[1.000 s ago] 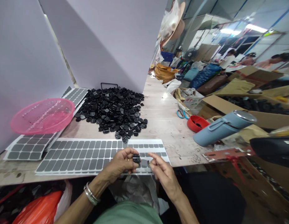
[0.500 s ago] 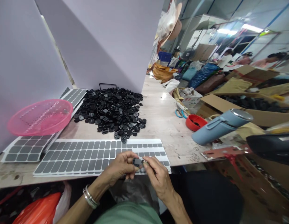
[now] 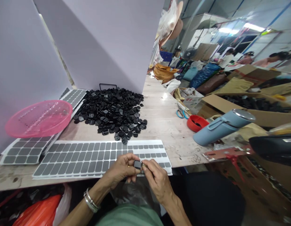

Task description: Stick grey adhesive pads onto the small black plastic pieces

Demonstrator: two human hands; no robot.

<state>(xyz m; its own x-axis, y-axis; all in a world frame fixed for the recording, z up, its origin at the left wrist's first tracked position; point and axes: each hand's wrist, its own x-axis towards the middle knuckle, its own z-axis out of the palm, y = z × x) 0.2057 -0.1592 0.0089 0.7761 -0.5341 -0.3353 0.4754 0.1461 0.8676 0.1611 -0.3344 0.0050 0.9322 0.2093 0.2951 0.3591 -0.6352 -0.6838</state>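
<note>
A small black plastic piece (image 3: 137, 164) with a dark grey flat face is pinched between the thumb and fingers of my left hand (image 3: 124, 168). My right hand (image 3: 156, 175) closes its thumb and forefinger at the piece's right edge; whether a thin sticker is also between them I cannot make out. Both hands are over the front edge of a white sheet of grey stickers (image 3: 89, 157), which has large rounded squares on the left and smaller ones on the right. Beyond the sheet lies a heap of similar black pieces (image 3: 112, 106).
A pink plastic basket (image 3: 39, 119) rests on more sticker sheets (image 3: 24, 150) at the left. To the right are blue-handled scissors (image 3: 181, 113), a red bowl (image 3: 196, 123) and a blue bottle (image 3: 223, 127). An open cardboard box (image 3: 249, 110) stands farther right. Several people sit in the background.
My right hand has come slightly left, closer to my left hand. The black piece has turned so its flat grey face shows more.
</note>
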